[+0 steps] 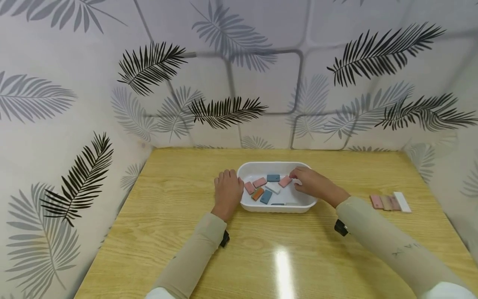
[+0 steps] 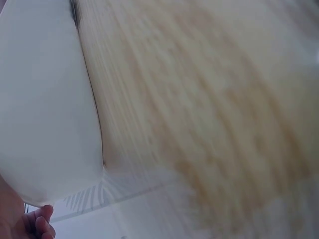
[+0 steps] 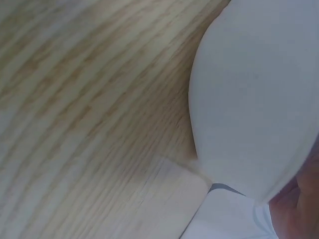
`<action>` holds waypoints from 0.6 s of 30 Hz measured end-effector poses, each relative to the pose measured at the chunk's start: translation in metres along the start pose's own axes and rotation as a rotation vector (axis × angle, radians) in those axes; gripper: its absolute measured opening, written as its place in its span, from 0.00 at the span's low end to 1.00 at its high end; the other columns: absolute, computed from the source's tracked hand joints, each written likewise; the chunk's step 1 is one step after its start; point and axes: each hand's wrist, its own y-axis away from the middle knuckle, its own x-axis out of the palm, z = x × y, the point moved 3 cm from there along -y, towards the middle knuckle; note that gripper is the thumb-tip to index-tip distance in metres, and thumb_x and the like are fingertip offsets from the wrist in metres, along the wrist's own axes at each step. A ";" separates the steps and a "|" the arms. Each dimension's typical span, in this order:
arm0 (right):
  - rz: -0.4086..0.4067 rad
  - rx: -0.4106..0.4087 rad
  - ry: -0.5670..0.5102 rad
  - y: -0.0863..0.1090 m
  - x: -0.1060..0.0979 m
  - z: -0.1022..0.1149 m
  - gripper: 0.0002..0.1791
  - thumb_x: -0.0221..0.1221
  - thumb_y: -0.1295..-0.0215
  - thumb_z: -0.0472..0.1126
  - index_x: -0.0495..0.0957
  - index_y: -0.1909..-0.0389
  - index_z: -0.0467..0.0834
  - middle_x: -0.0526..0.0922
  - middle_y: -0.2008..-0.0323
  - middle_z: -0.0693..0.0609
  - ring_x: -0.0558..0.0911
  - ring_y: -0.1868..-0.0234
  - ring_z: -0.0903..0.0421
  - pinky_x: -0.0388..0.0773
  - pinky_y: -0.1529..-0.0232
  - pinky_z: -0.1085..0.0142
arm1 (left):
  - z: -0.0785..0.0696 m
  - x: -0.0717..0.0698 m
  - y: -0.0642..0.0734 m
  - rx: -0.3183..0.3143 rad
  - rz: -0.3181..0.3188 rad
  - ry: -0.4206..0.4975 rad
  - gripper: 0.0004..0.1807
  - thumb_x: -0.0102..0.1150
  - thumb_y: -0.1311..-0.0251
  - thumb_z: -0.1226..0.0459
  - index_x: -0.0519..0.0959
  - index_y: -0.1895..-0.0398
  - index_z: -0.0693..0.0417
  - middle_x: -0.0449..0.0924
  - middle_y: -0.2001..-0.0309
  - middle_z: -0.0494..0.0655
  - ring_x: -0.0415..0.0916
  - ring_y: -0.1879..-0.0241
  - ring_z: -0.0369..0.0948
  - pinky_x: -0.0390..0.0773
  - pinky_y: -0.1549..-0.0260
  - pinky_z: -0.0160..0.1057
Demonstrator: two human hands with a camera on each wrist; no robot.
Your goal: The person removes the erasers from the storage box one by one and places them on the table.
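A white oval-cornered tub (image 1: 278, 209) stands on the table with several small rectangular tiles in it. My left hand (image 1: 228, 191) grips the tub's left rim, thumb at the edge; its curled fingers (image 2: 44, 226) show past the tub wall in the left wrist view. Over the right side of the tub, my right hand (image 1: 311, 182) pinches a pink tile (image 1: 285, 181) at its right end. Near it lie a blue tile (image 1: 273, 177), a white tile (image 1: 273, 188), another pink tile (image 1: 259, 182) and an orange tile (image 1: 257, 194). In the right wrist view the tub wall hides most of that hand.
Right of the tub, a row of tiles lies side by side on the wooden table (image 1: 168, 232): a pink one (image 1: 376, 202), brownish ones (image 1: 390, 202) and a white one (image 1: 402, 202). A leaf-patterned curtain (image 1: 261, 83) borders the table's back and sides.
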 end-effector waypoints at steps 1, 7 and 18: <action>-0.010 -0.021 0.012 -0.003 0.001 0.000 0.14 0.63 0.45 0.33 0.77 0.57 0.34 0.78 0.60 0.45 0.75 0.54 0.48 0.71 0.51 0.55 | 0.000 0.000 0.000 0.001 -0.002 0.000 0.14 0.47 0.35 0.58 0.72 0.62 0.61 0.69 0.67 0.50 0.64 0.66 0.46 0.61 0.66 0.42; -0.063 -0.129 0.082 -0.013 0.007 0.000 0.13 0.65 0.50 0.31 0.78 0.62 0.35 0.78 0.63 0.45 0.76 0.58 0.48 0.71 0.53 0.56 | -0.001 -0.003 0.001 -0.002 0.001 0.022 0.13 0.48 0.35 0.58 0.73 0.63 0.61 0.70 0.68 0.51 0.64 0.67 0.46 0.61 0.67 0.42; -0.006 -0.166 0.198 -0.026 0.018 -0.007 0.16 0.66 0.51 0.32 0.78 0.59 0.34 0.78 0.60 0.43 0.76 0.56 0.47 0.70 0.50 0.56 | 0.001 0.002 -0.002 -0.017 0.008 0.016 0.14 0.47 0.35 0.58 0.73 0.61 0.61 0.71 0.66 0.51 0.65 0.65 0.46 0.62 0.66 0.42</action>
